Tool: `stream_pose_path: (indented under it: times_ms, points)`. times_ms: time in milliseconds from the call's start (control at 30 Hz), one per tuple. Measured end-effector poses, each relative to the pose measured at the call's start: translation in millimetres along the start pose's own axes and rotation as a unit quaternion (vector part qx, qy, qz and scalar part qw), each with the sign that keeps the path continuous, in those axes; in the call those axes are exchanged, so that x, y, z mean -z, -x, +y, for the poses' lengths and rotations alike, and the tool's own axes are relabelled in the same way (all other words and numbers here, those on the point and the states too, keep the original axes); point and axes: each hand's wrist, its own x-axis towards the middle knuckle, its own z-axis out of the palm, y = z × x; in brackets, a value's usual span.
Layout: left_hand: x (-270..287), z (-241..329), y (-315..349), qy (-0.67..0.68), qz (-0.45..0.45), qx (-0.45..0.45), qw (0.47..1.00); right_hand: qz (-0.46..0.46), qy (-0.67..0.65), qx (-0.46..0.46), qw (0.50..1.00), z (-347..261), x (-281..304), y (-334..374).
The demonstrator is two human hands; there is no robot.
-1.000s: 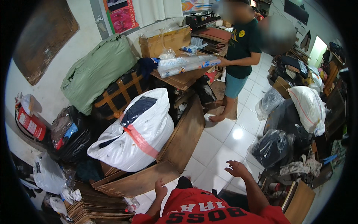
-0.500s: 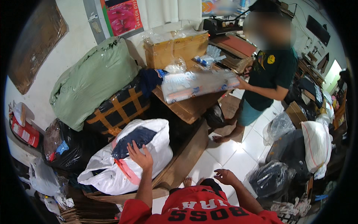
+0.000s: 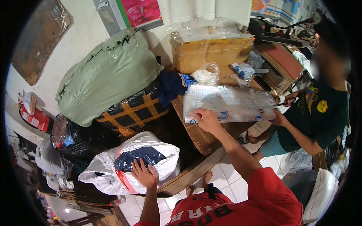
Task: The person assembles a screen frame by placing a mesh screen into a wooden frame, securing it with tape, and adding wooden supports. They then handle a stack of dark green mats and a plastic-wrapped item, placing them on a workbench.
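Note:
My left hand [image 3: 145,174] lies flat, fingers spread, on a dark clothing bundle in clear plastic [image 3: 132,158]. That bundle sits in the mouth of a white woven sack [image 3: 167,154] with a red strip on it. My right hand [image 3: 207,121] is stretched out over the near left part of a flat pack of printed clear plastic [image 3: 233,100]. Its fingers are bent and partly apart, at the pack's surface; I cannot see a grip. Another person's hand [image 3: 279,117] is at the right end of that pack, and their other hand [image 3: 291,98] holds a dark, thin object.
A large green wrapped bale [image 3: 109,75] rests on a black taped package [image 3: 132,109]. Behind the pack stands a yellow-brown box [image 3: 213,52]. A wooden board edge [image 3: 200,171] runs beside the sack. At right stands a co-worker [image 3: 320,109]; a red fire extinguisher [image 3: 36,117] is at left.
My right hand has moved from near my body up to the plastic pack. My left hand stays on the bundle. The view has shifted, and the co-worker now appears farther right.

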Motion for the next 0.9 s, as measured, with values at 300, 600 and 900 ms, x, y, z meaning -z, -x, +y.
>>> stream_pose_path:
  times_ms: [300, 600, 900]
  points:
    - [-3, 4, -2, -0.021, -0.023, 0.023, 0.999, -0.193, 0.135, -0.119, 0.965, 12, -35, 47]
    - [-2, 5, -3, -0.025, -0.011, 0.021, 0.999, 0.031, 0.201, 0.119, 0.972, 27, -37, 49]
    - [-6, 3, -1, -0.014, 0.003, 0.020, 1.000, 0.029, 0.214, 0.059, 0.975, 50, -76, 27]
